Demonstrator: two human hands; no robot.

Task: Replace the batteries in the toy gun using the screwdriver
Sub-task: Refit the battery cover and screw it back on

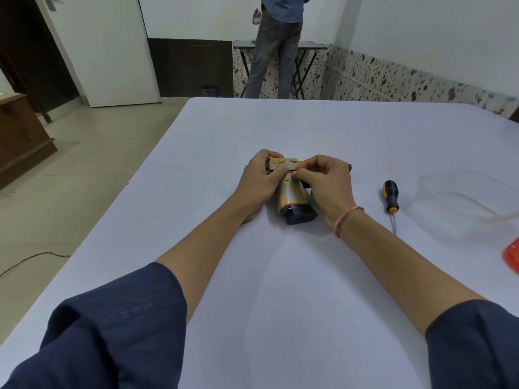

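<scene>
A yellow and black toy gun (pixel 292 199) lies on the white table (pixel 280 276), its grip pointing toward me. My left hand (pixel 259 181) holds the gun's left end with curled fingers. My right hand (pixel 327 183) covers the right part, thumb and forefinger pinching at the gun's body near the middle. What the fingertips pinch is too small to tell. A screwdriver (pixel 391 199) with a black and yellow handle lies on the table to the right of my right hand, untouched. No batteries show.
A clear plastic container (pixel 460 200) stands at the right, with a red lid (pixel 511 258) at the table's right edge. A person (pixel 276 46) stands at a small folding table (pixel 311 46) by the far wall. The floor drops off left of the table.
</scene>
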